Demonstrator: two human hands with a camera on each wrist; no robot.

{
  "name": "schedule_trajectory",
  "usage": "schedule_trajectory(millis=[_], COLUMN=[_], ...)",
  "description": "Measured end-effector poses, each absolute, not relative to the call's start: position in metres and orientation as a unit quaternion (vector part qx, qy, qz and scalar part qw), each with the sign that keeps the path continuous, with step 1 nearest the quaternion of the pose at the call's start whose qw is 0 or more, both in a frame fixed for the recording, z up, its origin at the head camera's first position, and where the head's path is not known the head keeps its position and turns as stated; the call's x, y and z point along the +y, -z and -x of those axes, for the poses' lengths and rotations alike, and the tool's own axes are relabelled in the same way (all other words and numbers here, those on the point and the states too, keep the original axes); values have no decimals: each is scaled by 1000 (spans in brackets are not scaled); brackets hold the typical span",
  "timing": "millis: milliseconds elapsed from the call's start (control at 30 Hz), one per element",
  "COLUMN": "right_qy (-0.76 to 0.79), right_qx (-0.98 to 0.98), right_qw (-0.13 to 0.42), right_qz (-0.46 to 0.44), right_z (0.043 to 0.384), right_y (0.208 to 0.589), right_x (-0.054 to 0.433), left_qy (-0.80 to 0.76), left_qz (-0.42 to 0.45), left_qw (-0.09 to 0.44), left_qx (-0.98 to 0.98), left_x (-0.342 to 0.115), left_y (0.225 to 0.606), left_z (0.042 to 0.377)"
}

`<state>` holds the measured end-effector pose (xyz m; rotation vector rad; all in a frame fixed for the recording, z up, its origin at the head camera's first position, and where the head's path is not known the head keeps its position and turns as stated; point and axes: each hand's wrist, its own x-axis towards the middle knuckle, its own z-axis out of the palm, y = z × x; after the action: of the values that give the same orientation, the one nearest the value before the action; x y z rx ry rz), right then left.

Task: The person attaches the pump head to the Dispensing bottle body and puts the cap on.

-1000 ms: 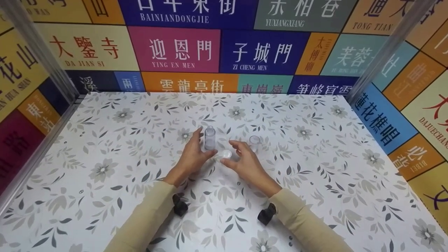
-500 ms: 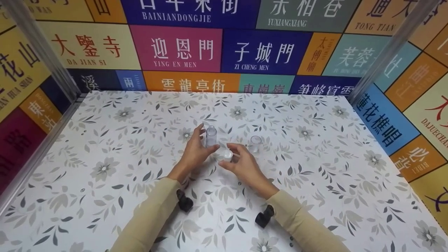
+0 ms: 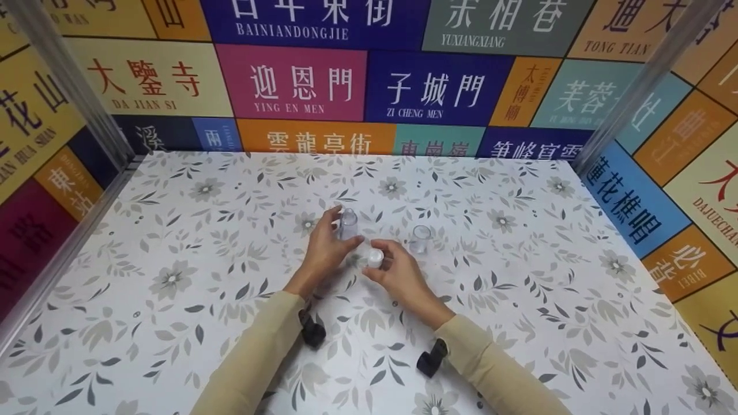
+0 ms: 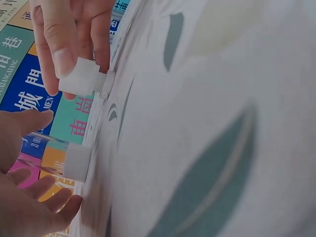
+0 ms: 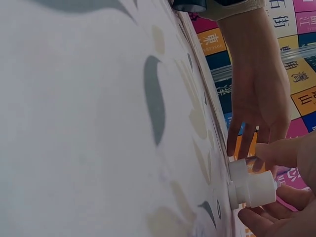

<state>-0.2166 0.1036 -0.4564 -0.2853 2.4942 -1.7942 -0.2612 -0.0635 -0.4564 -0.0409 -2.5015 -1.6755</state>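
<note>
A small clear bottle stands upright on the table. My left hand curves loosely round it, thumb on the near side and fingers behind, all fairly straight. In the left wrist view the bottle's white base shows between that hand's thumb and fingers. Just right of the bottle is a small white pump head, which looks stepped, with a narrower part below, in the left wrist view. The curled thumb and fingers of my right hand surround it, the thumb seeming to touch its side.
A clear cup-like cap stands beyond my right hand. The table wears a white leaf-and-flower cover. Panels with coloured signs close off the back and sides.
My right thumb and fingers have drawn closer round the white pump head. My left hand has shifted slightly round the bottle, which stays where it was.
</note>
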Motion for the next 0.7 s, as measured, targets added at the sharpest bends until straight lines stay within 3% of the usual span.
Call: schedule_trajectory(millis=[467,700], right_qy=[560,545], right_qx=[824,835], right_qw=[20,33], right_qz=[87,67], right_z=[219,220], right_y=[460,456], right_x=[104,106], left_qy=[569,553], left_qz=[-6,-5], left_qw=[46,67], left_qx=[-821,-830], left_x=[-55,-55], left_y=[457,457], left_z=[264,263])
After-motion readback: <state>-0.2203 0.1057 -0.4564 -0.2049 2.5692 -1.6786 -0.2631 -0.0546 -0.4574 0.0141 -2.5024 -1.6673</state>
